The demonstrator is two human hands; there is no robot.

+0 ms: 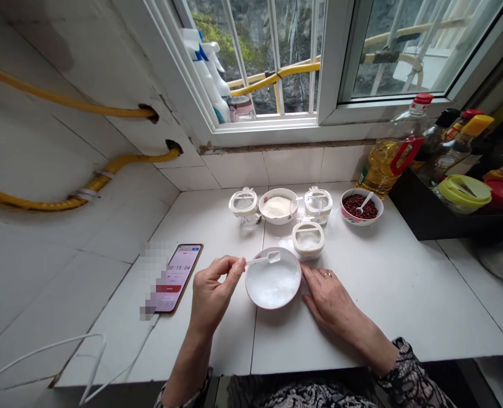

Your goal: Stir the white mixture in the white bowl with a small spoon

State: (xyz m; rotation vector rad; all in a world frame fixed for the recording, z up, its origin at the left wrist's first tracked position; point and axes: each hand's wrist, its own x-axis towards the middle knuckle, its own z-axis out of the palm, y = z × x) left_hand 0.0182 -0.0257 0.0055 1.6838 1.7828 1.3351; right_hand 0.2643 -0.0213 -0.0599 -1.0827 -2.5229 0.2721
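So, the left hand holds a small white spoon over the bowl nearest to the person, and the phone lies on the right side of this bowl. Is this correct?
Not quite: the phone lies to the left of the bowl, not to the right, as the head view shows. The left hand does hold the small white spoon over it.

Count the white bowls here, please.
3: a white-filled bowl at the right hand, a bowl of white grains beside a lidded jar, and a bowl of red beans beside the oil bottle. Others may be hidden.
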